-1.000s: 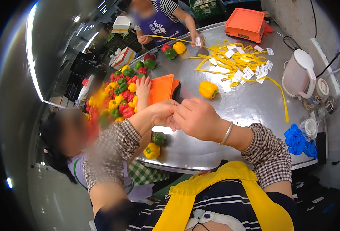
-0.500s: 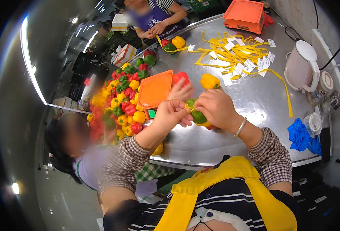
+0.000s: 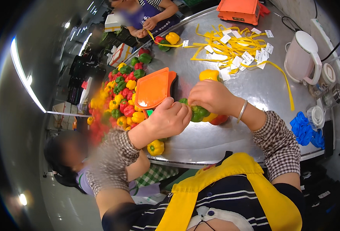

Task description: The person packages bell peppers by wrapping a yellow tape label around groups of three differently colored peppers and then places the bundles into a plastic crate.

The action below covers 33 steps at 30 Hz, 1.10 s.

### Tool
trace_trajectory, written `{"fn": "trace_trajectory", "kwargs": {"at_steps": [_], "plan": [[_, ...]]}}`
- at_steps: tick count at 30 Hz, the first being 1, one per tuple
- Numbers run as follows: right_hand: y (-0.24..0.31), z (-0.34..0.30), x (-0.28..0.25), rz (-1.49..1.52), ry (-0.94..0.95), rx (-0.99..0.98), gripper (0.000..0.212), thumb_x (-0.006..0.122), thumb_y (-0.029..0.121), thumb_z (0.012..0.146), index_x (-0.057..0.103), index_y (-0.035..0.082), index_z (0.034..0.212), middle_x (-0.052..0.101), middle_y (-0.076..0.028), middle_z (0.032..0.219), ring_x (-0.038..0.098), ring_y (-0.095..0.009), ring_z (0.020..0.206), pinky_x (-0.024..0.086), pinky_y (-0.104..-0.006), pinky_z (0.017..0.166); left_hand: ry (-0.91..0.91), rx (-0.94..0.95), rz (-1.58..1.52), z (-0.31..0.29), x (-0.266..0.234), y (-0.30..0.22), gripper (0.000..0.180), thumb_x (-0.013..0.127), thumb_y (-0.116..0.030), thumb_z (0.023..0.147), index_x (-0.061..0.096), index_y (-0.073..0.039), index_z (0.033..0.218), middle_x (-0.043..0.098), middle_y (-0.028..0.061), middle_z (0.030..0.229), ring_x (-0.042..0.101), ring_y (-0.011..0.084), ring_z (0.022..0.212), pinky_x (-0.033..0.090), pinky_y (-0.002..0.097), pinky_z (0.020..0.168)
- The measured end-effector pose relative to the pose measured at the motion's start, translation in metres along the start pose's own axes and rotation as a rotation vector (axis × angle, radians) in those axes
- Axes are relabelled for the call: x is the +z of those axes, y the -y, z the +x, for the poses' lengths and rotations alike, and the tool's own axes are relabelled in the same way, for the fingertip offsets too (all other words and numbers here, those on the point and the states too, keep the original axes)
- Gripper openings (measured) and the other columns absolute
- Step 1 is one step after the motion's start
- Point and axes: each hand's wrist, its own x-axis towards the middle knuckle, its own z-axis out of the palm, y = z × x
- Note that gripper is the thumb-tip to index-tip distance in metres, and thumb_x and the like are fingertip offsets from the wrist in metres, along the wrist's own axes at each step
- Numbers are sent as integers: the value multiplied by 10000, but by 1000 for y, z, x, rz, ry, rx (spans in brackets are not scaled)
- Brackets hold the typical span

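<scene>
My right hand [image 3: 211,96] is closed at the top of a green bell pepper [image 3: 200,114], fingertips pressed against it. A red bell pepper [image 3: 219,120] and part of a yellow one show tight beside the green one, under my hand. To their left, my left hand [image 3: 171,117] is raised and closed, apart from the peppers; whatever its curled fingers pinch is hidden. Just beyond my right hand lies another yellow bell pepper [image 3: 209,75]. An orange-topped scale [image 3: 153,88] stands past my left hand.
Many loose peppers [image 3: 128,96] are heaped at the left. Yellow bands with white tags [image 3: 231,48] lie across the metal table [image 3: 250,127]. A second orange scale [image 3: 238,10], a kettle [image 3: 301,56] and blue gloves [image 3: 301,129] line the far and right sides. Two co-workers are beside the table.
My left hand has drawn away from the green pepper toward the left and closed. A co-worker's hand with a red pepper is gone from beside the scale. The view has shifted slightly.
</scene>
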Motion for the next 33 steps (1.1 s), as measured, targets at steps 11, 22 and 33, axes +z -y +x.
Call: {"fn": "trace_trajectory", "kwargs": {"at_steps": [11, 22, 33], "plan": [[-35, 9, 15, 780, 7, 435, 108, 710, 113, 789, 624, 50, 804, 577, -45, 783, 563, -138, 724, 470, -265, 682, -260, 60, 107, -7, 32, 24, 154, 641, -123, 640, 645, -84, 788, 515, -18, 798, 471, 139, 699, 391, 296, 645], [-34, 10, 23, 685, -96, 558, 163, 738, 167, 757, 653, 34, 798, 567, -41, 791, 537, -127, 728, 453, -267, 688, -381, -192, 88, -11, 56, 18, 60, 680, -57, 714, 664, -66, 771, 560, -22, 804, 492, 118, 645, 320, 319, 658], [-35, 16, 14, 614, 80, 590, 94, 713, 104, 748, 682, 28, 796, 603, -51, 858, 573, -149, 819, 454, -273, 736, -395, -383, -17, -13, 66, 6, 66, 689, -69, 724, 647, -57, 773, 549, -5, 796, 482, 141, 643, 329, 333, 687]]}}
